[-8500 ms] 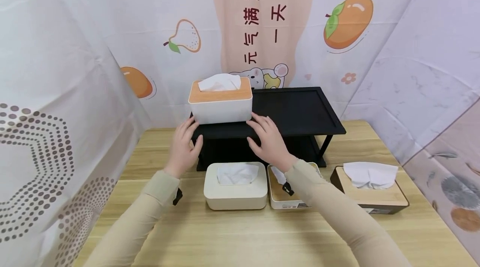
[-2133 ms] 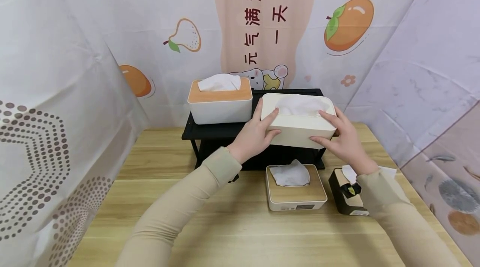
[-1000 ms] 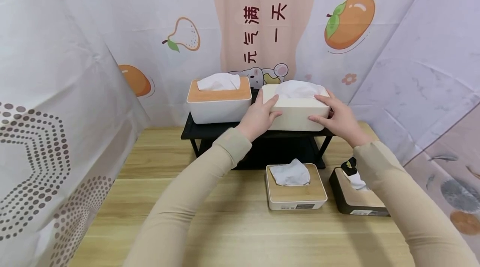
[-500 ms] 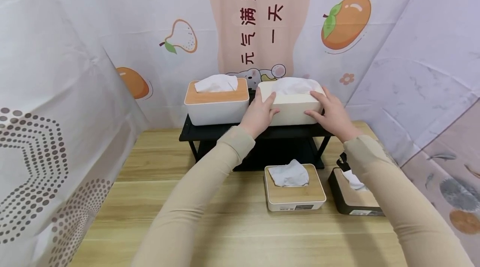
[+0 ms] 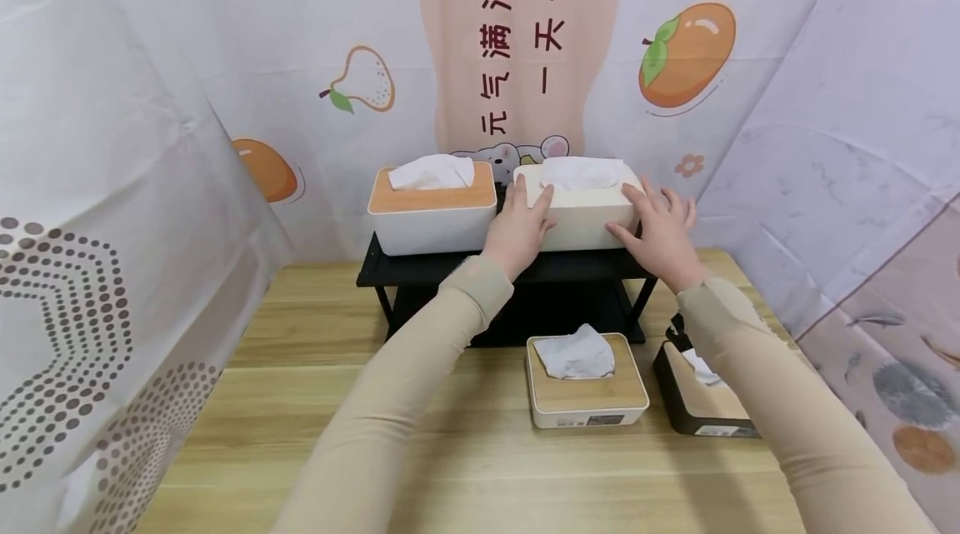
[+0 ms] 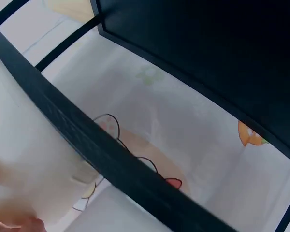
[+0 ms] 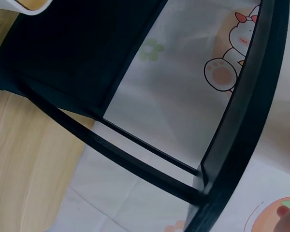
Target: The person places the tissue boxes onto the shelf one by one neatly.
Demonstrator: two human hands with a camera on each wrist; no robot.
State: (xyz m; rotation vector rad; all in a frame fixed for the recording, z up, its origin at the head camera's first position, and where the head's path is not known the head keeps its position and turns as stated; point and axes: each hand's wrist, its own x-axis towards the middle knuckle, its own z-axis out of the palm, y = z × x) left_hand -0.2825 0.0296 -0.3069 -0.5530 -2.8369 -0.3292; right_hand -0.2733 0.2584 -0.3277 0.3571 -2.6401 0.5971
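Locating the cream tissue box [image 5: 581, 226]: it sits upright on the upper shelf of the black rack [image 5: 412, 269], toward the right end, with a white tissue lying across its top. About two seconds ago it was held in front of the shelf; half a second ago it stood at roughly its present position. The latest change is at the right hand [image 5: 662, 234], whose outer fingers have spread away from the end of the box. Judged from this, the rack now bears the load and the placement appears nearly complete.

Right hand: grip slackened. The thumb and index finger lie at the front face and top edge; whether they press or merely touch cannot be told. Left hand [image 5: 517, 226]: fingers extended over the left front corner, thumb along the front face, steadying rather than clenching, as far as can be judged. Both forearms reach forward from the near side.

Just beside the box, on the same shelf, stands the white tissue box [image 5: 435, 232] with an orange-brown lid; a narrow gap separates the two. Below, on the wooden table [image 5: 247, 401], are the low wood-topped box [image 5: 588, 395] and, to its right, the dark-sided box [image 5: 712, 402], partly covered by the right sleeve.
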